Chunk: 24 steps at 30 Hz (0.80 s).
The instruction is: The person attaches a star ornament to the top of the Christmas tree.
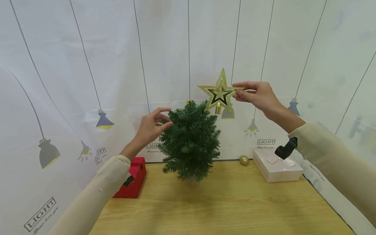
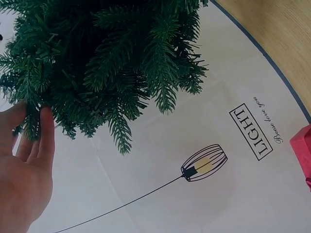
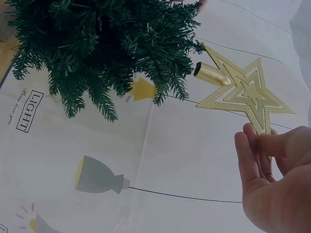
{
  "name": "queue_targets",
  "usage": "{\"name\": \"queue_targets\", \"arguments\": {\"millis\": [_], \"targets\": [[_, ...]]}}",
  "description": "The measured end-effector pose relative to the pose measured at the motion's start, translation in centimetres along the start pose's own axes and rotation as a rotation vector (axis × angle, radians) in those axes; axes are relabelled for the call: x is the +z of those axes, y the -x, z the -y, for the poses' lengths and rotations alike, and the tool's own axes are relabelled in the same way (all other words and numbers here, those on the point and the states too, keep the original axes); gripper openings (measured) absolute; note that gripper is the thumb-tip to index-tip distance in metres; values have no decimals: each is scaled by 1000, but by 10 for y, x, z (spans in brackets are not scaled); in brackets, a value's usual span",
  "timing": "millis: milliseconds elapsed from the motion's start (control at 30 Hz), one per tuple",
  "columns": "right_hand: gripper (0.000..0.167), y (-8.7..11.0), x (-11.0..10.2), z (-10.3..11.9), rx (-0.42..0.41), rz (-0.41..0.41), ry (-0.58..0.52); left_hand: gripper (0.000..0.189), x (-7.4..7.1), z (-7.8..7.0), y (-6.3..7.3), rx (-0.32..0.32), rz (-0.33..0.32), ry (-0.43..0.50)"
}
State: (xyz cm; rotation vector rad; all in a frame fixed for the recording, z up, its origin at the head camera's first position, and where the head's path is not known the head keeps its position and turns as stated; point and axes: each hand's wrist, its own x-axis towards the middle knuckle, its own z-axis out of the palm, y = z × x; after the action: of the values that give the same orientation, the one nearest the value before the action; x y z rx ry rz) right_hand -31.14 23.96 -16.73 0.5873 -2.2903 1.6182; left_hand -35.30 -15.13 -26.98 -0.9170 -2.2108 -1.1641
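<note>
A small green artificial Christmas tree (image 1: pixel 191 140) stands upright on the wooden table. In my right hand (image 1: pixel 258 96) I pinch one point of a gold star tree topper (image 1: pixel 220 93) between thumb and fingers. The star is upright, just right of the treetop, and its hollow socket (image 3: pixel 213 74) is seen in the right wrist view. My left hand (image 1: pixel 151 127) is at the tree's upper left side. In the left wrist view, its thumb and fingers lie apart on either side of a branch tip (image 2: pixel 31 114). The trunk base is mostly hidden under the branches.
A red box (image 1: pixel 136 179) sits at the table's left, partly behind my left sleeve. Toward the back right are a gold ball (image 1: pixel 243 160) and a pale pink gift box (image 1: pixel 277 166). A white sheet printed with lamps (image 1: pixel 104 120) hangs behind the wooden table (image 1: pixel 235 202).
</note>
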Motion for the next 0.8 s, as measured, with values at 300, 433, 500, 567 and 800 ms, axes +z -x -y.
{"name": "queue_targets", "arguments": {"millis": [300,433,500,567,800], "targets": [[37,-11,6,9,-5,4,-20,52,2,0,-2,1,-2,-12],[36,-16,10,12,4,-4,-24,53,3,0,-1,-10,1,5],[37,-19,11,13,8,-5,-28,53,4,0,0,-13,1,9],[37,-22,13,14,8,-7,-30,53,5,0,0,-14,-1,4],[35,-35,21,18,6,-24,-87,53,6,-1,2,-14,-4,2]]}}
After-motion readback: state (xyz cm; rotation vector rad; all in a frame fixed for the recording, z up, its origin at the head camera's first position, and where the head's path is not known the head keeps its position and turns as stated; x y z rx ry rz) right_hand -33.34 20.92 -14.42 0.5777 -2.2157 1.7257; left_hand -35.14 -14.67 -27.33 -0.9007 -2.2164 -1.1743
